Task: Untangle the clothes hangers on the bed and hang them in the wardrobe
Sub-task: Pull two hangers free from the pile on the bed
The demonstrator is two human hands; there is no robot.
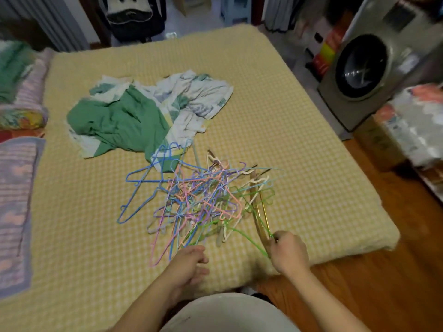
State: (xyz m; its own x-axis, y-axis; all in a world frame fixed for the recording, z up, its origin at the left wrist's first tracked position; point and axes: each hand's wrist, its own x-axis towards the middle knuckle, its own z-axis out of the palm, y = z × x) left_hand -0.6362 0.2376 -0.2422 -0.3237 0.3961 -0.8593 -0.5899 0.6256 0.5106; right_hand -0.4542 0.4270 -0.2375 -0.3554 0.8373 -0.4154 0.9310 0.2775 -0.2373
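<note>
Sprawling across the near half of the bed (pixel 299 97), the tangle of hangers (pixel 199 200) lies as one knotted heap of blue, pink, purple, green and cream wire, with a few wooden or gold ones on its right side. The heap sits nearer the bed's right edge than its left, and its closest loops reach almost to the near edge where the person stands.

The right hand (pixel 288 254) is at the heap's near right corner, fingers curled round the end of a green hanger (pixel 249 238) and what looks like a gold hanger (pixel 263 216) beside it; motion blur hides exactly which strands are in the grip. The left hand (pixel 189 262) hovers just at the near tip of the heap, fingers loosely bent and relaxed, holding nothing, close to a pink hanger (pixel 157 250) without clearly touching it.

Just beyond the heap lies a crumpled green and white cloth (pixel 124 121), its near corner overlapping the farthest blue hangers. Bare yellow checked cover spreads to the left of the heap and along the far side of the bed. Folded bedding (pixel 16 188) lines the left edge. Off the right edge is wooden floor (pixel 395 279), then a washing machine (pixel 366 68) and stacked packages (pixel 417 125) standing well apart from the bed.
</note>
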